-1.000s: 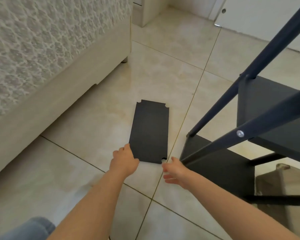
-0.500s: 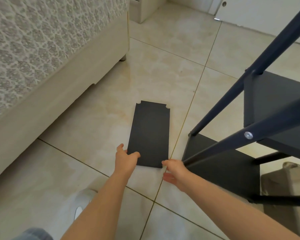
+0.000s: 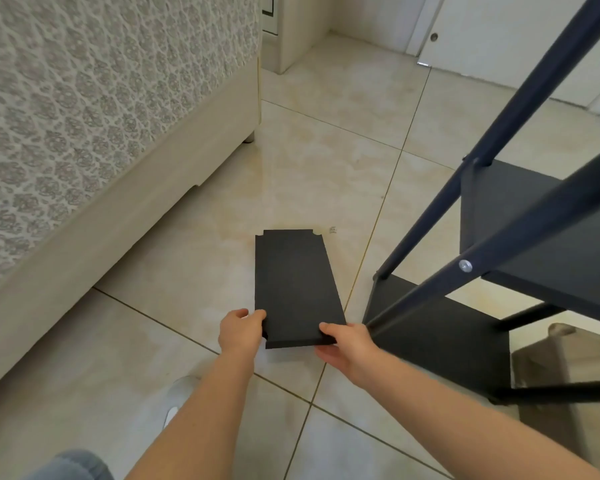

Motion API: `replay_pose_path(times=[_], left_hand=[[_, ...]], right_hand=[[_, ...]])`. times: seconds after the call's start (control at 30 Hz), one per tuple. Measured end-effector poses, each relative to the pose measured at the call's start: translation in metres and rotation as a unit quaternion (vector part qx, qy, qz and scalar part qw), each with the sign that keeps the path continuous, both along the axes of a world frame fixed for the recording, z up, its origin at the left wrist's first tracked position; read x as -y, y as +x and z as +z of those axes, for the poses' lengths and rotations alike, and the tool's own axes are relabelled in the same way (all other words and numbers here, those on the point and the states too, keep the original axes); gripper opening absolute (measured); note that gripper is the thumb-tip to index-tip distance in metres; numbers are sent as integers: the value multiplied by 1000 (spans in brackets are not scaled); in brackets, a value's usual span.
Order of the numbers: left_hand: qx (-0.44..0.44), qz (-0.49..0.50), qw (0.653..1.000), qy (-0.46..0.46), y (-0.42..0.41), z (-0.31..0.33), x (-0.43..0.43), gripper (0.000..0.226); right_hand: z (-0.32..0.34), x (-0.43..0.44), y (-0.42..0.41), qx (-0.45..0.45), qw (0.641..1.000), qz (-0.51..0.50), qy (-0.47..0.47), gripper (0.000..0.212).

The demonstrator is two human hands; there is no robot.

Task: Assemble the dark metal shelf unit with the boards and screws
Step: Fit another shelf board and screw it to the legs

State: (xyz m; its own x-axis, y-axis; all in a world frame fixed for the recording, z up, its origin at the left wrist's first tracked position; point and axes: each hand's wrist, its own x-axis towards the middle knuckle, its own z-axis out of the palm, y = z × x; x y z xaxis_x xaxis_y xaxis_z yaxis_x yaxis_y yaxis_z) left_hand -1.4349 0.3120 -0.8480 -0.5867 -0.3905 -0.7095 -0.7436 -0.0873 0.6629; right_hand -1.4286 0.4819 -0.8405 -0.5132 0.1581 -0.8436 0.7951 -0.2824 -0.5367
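The left hand (image 3: 241,329) has its fingers curled round the near left corner of the dark board (image 3: 297,289). The right hand (image 3: 347,344) pinches the near right corner, thumb on top and fingers (image 3: 323,355) tucked underneath. The board runs lengthwise away from the person over the pale floor tiles (image 3: 194,258), its near end held up in both hands. It lies between the bed (image 3: 94,188) on the left and the dark metal shelf unit (image 3: 499,237) just to the right, where a silver screw (image 3: 465,266) shows in one leg.

Black board (image 3: 297,289), beige marbled floor (image 3: 194,271)
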Motion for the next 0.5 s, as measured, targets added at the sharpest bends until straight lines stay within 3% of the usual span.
replay_pose_path(times=[0.1, 0.23, 0.5], left_hand=[[-1, 43, 997, 64, 2, 16, 9, 14], [-22, 73, 986, 148, 8, 52, 24, 13], [-46, -22, 975, 218, 27, 157, 40, 14]], right_hand=[[23, 5, 2, -7, 999, 15, -32, 29], [59, 10, 4, -33, 995, 21, -92, 23], [159, 5, 25, -113, 982, 40, -147, 17]])
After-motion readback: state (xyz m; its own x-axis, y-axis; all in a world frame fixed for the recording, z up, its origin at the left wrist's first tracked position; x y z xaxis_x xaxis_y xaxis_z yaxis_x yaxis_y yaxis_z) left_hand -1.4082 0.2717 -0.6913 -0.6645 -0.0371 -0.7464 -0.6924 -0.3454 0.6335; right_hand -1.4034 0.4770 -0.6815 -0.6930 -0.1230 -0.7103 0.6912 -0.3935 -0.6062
